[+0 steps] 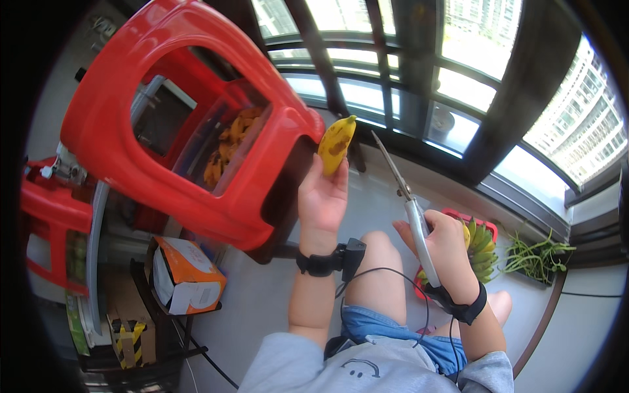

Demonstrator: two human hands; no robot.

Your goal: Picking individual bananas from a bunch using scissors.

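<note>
My left hand (322, 196) grips the lower end of a single yellow banana (338, 142) with brown patches. Its stem points up, beside the corner of a red plastic stool (290, 127). In my right hand (442, 245) is a pair of metal shears (405, 189), blades together and pointing up and left, apart from the banana. The grip of the shears runs down along my palm towards the wrist. Behind the right hand, a bunch of green and yellow bananas (480, 250) lies in a red basket (491, 228), partly hidden by that hand.
Ripe bananas (228, 147) lie in a clear plastic bin (184, 162), seen through the stool. An orange and white carton (189, 277) sits lower left, near a taped cardboard box (130, 339). A potted plant (535, 255) stands right. Cables run from my wrist straps (319, 264). Dark-framed windows (417, 69) rise ahead.
</note>
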